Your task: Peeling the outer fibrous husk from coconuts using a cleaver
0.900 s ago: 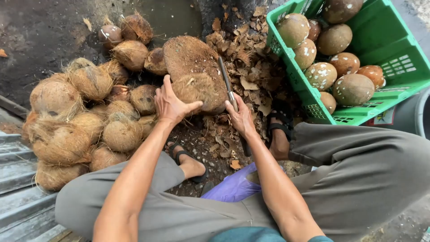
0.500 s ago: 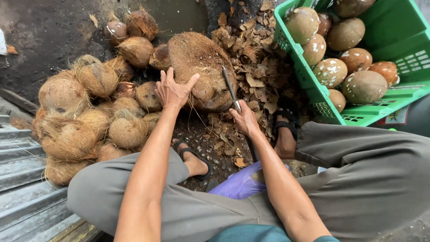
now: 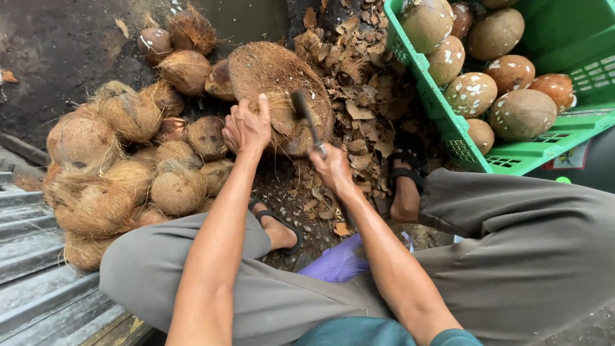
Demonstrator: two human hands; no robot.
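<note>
My left hand (image 3: 246, 126) rests on a hairy brown coconut (image 3: 296, 128) that lies on a round husk-covered block (image 3: 272, 74). My right hand (image 3: 332, 168) grips the handle of a dark metal blade (image 3: 302, 109), whose end sits against the coconut just right of my left hand. Both forearms reach forward between my knees in grey trousers.
A pile of several fibrous unpeeled coconuts (image 3: 128, 166) lies at the left. A green plastic crate (image 3: 448, 122) at the right holds several peeled coconuts (image 3: 522, 112). Husk chips (image 3: 365, 109) litter the dark ground. My sandalled feet (image 3: 407, 192) flank the block; corrugated metal (image 3: 38, 282) at lower left.
The blade has swung from lying right of the coconut to striking its top. My left hand shifted slightly left on the coconut. The camera view moved a little closer.
</note>
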